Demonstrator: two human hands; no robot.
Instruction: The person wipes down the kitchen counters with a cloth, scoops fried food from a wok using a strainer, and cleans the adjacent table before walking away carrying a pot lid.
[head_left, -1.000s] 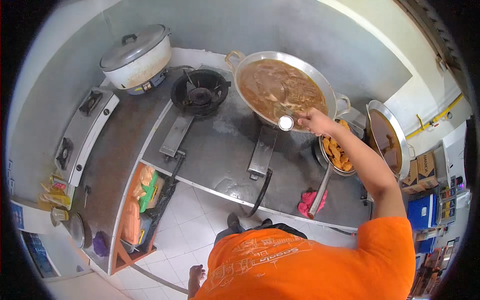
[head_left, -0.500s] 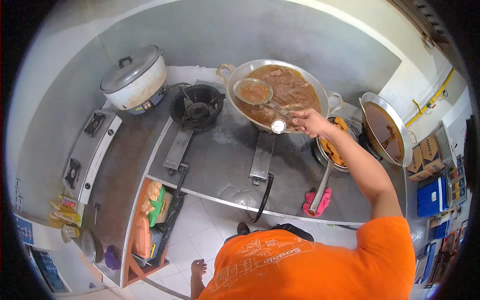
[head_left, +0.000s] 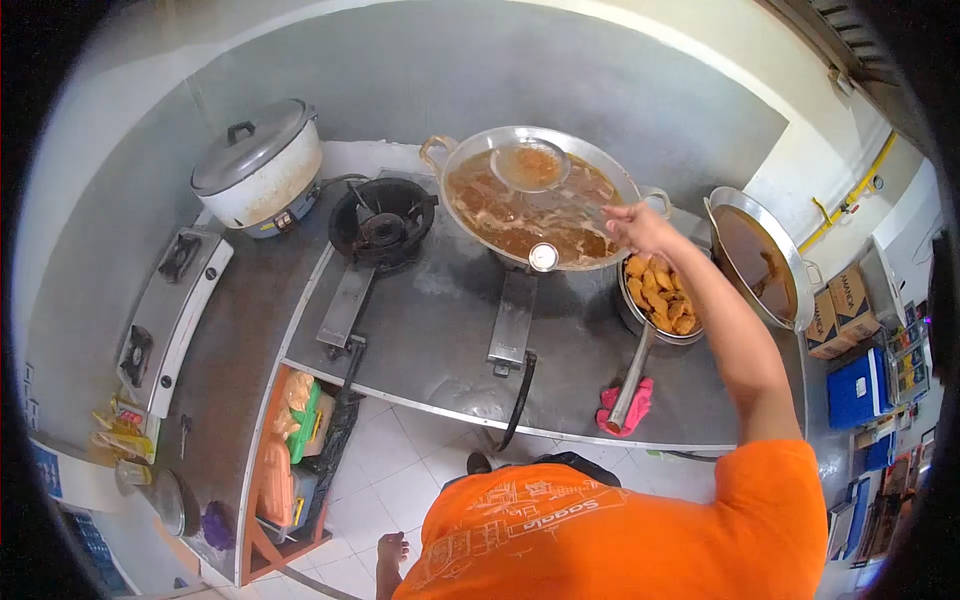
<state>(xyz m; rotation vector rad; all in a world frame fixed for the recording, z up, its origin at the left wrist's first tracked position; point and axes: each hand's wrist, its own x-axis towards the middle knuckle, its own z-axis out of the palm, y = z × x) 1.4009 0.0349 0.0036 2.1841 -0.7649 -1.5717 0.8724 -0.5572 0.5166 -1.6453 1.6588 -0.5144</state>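
Note:
My right hand (head_left: 640, 230) is closed around the handle of a round mesh skimmer (head_left: 530, 167). The skimmer's bowl sits toward the far side of a large two-handled wok (head_left: 632, 192), with brown bits in the mesh. Bubbling brown oil (head_left: 520, 225) fills the wok, and a dial thermometer (head_left: 543, 257) is at its near rim. Just below my right wrist, golden-brown fried pieces (head_left: 662, 296) lie in a long-handled strainer (head_left: 630, 385) resting over a pot. Down beside my body hangs my left hand (head_left: 392, 549), fingers loosely bent and nothing seen in it.
On the right stands a second wok of dark oil (head_left: 797, 270). Left of the main wok are a black burner (head_left: 383, 225), a rice cooker (head_left: 262, 165) and a two-burner stove (head_left: 175, 320). A pink cloth (head_left: 640, 405) lies under the strainer handle at the counter edge.
The skimmer has moved away from me and slightly right across the wok. My right hand has shifted a little right, uncovering more of the fried pieces. The view has shifted slightly.

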